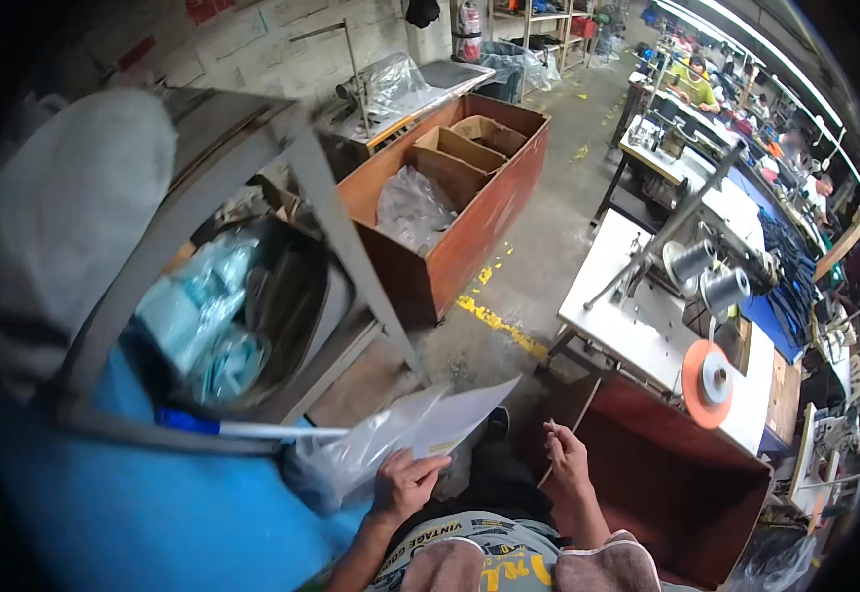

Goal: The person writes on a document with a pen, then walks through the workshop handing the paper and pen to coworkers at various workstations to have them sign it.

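My left hand (408,483) has its fingers closed on the lower edge of a white paper sheet (455,424), which lies against a clear plastic bag (346,464). To the right, my right hand (566,456) is raised with fingers pinched around a thin stick-like item (552,426), too small to identify. A blue-and-white stick-shaped object (252,429) points toward the bag from the left. Below it is a blue surface (174,513).
A grey metal frame (336,207) rises at left around a bin of light blue plastic (193,306). Behind is a reddish box (479,247) with cartons. A sewing table (603,286) with thread cones stands right, above a dark red box (647,474). People sit far back.
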